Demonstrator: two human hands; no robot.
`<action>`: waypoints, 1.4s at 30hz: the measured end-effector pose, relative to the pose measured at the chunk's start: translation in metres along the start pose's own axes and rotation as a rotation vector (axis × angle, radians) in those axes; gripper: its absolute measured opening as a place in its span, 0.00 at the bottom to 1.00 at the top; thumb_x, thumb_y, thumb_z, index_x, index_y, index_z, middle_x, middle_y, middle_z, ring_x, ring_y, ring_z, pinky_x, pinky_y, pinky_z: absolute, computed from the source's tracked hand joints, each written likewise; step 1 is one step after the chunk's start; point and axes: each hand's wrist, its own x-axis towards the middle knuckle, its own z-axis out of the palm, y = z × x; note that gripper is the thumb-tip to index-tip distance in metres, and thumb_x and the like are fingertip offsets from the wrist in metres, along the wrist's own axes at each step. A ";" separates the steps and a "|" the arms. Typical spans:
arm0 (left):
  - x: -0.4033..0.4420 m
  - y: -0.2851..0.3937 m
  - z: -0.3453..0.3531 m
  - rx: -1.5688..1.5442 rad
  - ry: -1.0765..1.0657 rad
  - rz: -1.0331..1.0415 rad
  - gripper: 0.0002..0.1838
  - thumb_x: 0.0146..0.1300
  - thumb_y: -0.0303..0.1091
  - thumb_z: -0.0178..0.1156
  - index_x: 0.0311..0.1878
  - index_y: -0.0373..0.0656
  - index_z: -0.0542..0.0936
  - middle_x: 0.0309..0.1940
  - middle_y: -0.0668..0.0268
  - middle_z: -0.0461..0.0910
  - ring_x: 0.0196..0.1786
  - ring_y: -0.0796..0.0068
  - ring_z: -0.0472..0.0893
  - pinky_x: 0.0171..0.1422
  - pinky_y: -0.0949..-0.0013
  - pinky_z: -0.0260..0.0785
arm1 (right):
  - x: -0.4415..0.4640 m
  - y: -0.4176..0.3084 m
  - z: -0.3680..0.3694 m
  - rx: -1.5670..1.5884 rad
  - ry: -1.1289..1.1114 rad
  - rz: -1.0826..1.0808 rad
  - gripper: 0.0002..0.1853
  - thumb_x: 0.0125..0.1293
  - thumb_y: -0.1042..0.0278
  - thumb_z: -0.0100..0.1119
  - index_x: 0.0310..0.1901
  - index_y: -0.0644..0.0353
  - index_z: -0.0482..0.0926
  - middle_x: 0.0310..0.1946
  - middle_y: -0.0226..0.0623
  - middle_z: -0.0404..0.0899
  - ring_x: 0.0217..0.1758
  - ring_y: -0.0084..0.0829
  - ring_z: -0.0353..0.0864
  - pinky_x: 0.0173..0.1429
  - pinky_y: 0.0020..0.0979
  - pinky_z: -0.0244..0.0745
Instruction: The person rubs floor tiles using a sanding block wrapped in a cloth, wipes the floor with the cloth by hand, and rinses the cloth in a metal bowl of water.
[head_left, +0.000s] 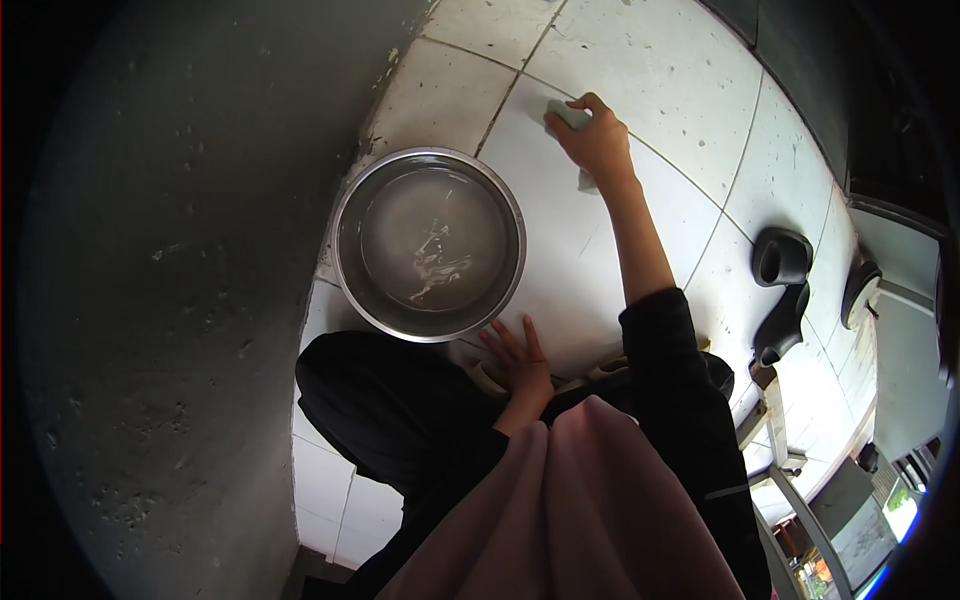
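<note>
My right hand (598,142) is closed around a folded grey-green cloth (570,114), pressed to the white tile floor (560,240). Part of the cloth shows below the palm as well. Fingers spread, my left hand (522,360) lies on the floor close to my legs and holds nothing. Just beyond its fingertips stands a round metal basin (520,250) with cloudy water in it. Light glints off the water's surface.
A dark grey wall (200,250) runs along the left, close to the basin. On the right, a pair of black slippers (783,258) lies on the tiles. Farther right are a round object with a dark rim (860,295) and a metal frame (800,500).
</note>
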 end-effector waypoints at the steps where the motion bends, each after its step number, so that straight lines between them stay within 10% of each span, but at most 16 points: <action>1: 0.002 0.001 -0.006 0.025 -0.115 -0.048 0.64 0.44 0.30 0.69 0.73 0.46 0.28 0.68 0.32 0.16 0.68 0.20 0.21 0.69 0.29 0.38 | -0.016 0.011 -0.001 0.015 0.019 -0.041 0.19 0.52 0.55 0.69 0.41 0.56 0.77 0.29 0.55 0.79 0.32 0.53 0.82 0.38 0.44 0.79; 4: 0.003 -0.008 0.026 0.036 0.179 0.041 0.64 0.44 0.29 0.69 0.73 0.45 0.28 0.67 0.31 0.16 0.68 0.20 0.21 0.69 0.28 0.37 | -0.071 0.027 0.013 -0.051 0.122 -0.126 0.19 0.50 0.58 0.71 0.41 0.56 0.76 0.29 0.53 0.78 0.30 0.50 0.82 0.35 0.43 0.80; 29: 0.006 -0.003 0.006 0.040 -0.102 -0.027 0.59 0.50 0.31 0.65 0.73 0.41 0.29 0.66 0.28 0.17 0.66 0.16 0.22 0.68 0.26 0.32 | -0.083 0.010 0.019 -0.127 0.150 -0.031 0.20 0.51 0.57 0.70 0.44 0.49 0.75 0.35 0.48 0.74 0.28 0.46 0.82 0.31 0.42 0.81; 34: 0.008 -0.015 0.038 0.034 0.289 0.095 0.55 0.56 0.32 0.61 0.72 0.45 0.28 0.67 0.29 0.18 0.68 0.18 0.23 0.66 0.24 0.37 | -0.017 -0.016 0.032 -0.161 0.275 -0.045 0.20 0.51 0.57 0.68 0.45 0.50 0.75 0.38 0.48 0.73 0.29 0.46 0.82 0.31 0.43 0.81; 37: 0.004 -0.003 0.007 0.028 -0.016 -0.019 0.55 0.51 0.26 0.62 0.73 0.46 0.33 0.68 0.29 0.21 0.67 0.15 0.25 0.67 0.26 0.40 | -0.004 -0.009 0.000 -0.028 0.080 0.087 0.19 0.52 0.56 0.68 0.43 0.54 0.77 0.32 0.52 0.78 0.31 0.50 0.82 0.38 0.43 0.80; 42: 0.008 -0.014 0.044 0.122 0.244 0.050 0.54 0.57 0.32 0.60 0.72 0.46 0.28 0.67 0.29 0.17 0.68 0.18 0.23 0.64 0.21 0.38 | -0.085 0.010 0.028 -0.134 0.178 -0.008 0.21 0.52 0.55 0.68 0.45 0.52 0.74 0.35 0.48 0.72 0.27 0.49 0.82 0.32 0.43 0.80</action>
